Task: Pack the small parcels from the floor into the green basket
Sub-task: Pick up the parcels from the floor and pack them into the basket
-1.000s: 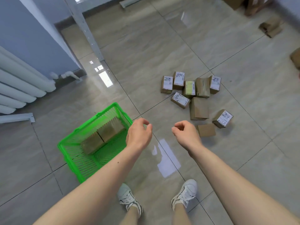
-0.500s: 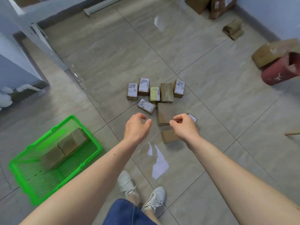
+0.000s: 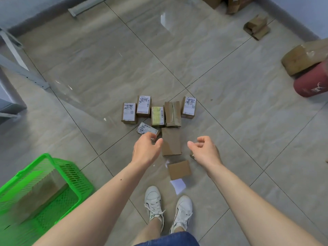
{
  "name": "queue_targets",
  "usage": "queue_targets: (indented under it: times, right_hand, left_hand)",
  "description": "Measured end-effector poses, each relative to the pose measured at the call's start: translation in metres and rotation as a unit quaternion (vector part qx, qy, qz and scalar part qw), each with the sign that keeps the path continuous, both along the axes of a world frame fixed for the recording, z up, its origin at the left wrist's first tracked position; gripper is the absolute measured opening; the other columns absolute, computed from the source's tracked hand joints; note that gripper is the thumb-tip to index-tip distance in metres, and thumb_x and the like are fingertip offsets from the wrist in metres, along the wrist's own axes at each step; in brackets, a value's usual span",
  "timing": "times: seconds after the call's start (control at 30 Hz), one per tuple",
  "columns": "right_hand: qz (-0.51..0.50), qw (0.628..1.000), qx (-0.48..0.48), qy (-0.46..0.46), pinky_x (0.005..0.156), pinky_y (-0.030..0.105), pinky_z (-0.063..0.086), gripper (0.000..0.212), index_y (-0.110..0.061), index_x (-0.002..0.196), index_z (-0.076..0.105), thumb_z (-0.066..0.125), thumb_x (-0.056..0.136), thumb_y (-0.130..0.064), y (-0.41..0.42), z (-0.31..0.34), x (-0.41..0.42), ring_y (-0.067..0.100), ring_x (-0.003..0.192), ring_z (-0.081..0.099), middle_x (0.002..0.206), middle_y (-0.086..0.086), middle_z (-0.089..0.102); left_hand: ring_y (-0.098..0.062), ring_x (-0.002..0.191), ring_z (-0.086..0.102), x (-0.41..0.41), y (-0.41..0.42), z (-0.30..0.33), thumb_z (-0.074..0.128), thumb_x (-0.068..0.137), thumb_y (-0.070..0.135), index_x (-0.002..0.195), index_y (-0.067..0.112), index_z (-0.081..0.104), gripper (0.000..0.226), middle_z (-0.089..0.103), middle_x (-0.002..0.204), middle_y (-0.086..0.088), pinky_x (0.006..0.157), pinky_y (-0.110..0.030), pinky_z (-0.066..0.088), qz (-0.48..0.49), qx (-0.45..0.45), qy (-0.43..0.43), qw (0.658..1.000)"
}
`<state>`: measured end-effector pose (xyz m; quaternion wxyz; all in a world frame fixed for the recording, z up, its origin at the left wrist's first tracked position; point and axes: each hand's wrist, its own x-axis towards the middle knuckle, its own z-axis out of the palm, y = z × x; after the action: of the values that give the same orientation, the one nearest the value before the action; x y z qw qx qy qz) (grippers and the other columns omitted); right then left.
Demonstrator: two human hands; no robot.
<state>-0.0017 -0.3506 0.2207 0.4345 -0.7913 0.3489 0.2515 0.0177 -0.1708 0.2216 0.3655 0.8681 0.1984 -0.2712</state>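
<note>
Though labelled, parcels (image 3: 156,116) unreadable.

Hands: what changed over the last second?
Both hands went forward from near the basket to the parcels. The left hand now hangs over the labelled parcel, the right hand beside the plain brown parcel. Neither holds anything, then or now. The parcels lie in the same arrangement; two are still in the basket.
</note>
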Motion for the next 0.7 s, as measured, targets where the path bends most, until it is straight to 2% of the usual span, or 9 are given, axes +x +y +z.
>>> queue_targets:
  times: [0.17,0.4,0.57,0.67,0.7]
  right_hand:
    - [0.010,1.000,-0.005,0.015,0.106,0.040,0.042,0.066,-0.015,0.139,0.039,0.066,0.086,-0.044,-0.018,-0.083,0.018,0.023,0.127,0.050,0.139,0.005,0.052]
    - [0.046,0.997,0.018,0.054,0.110,0.038,0.037,0.088,-0.015,0.148,0.026,0.071,0.080,-0.050,-0.035,-0.223,0.028,0.024,0.139,0.040,0.154,0.006,0.036]
    - [0.074,0.994,0.018,0.078,0.108,0.036,0.039,0.092,-0.012,0.149,0.022,0.071,0.081,-0.050,-0.042,-0.314,0.032,0.027,0.135,0.043,0.152,0.010,0.037]
    - [0.083,0.991,0.022,0.101,0.104,0.043,0.046,0.099,-0.013,0.149,0.020,0.072,0.075,-0.056,-0.041,-0.362,0.032,0.023,0.116,0.052,0.146,0.010,0.043]
    - [0.089,0.990,0.022,0.106,0.104,0.043,0.047,0.103,-0.014,0.149,0.020,0.072,0.072,-0.059,-0.041,-0.377,0.032,0.022,0.115,0.053,0.145,0.010,0.045]
  left_hand:
    - [-0.022,0.125,0.052,0.030,-0.015,-0.076,0.056,0.091,0.040,0.137,0.019,0.048,0.051,0.056,0.137,-0.006,0.104,-0.038,0.043,0.000,-0.006,0.006,1.000]
    - [-0.025,0.135,0.043,0.050,-0.035,-0.209,0.052,0.094,0.043,0.148,0.019,0.026,0.065,0.041,0.151,-0.007,0.109,-0.039,0.037,-0.016,-0.029,0.006,0.999]
    - [-0.026,0.142,0.029,0.065,-0.039,-0.299,0.056,0.094,0.039,0.152,0.017,0.019,0.073,0.029,0.155,-0.012,0.112,-0.037,0.028,-0.054,-0.016,-0.003,0.998]
    - [-0.027,0.141,0.030,0.071,-0.039,-0.348,0.060,0.092,0.036,0.152,0.015,0.019,0.076,0.028,0.153,-0.014,0.112,-0.034,0.027,-0.066,-0.013,-0.002,0.998]
    - [-0.027,0.141,0.031,0.073,-0.040,-0.362,0.061,0.091,0.035,0.152,0.014,0.019,0.077,0.028,0.153,-0.014,0.112,-0.034,0.028,-0.074,-0.010,-0.002,0.997]
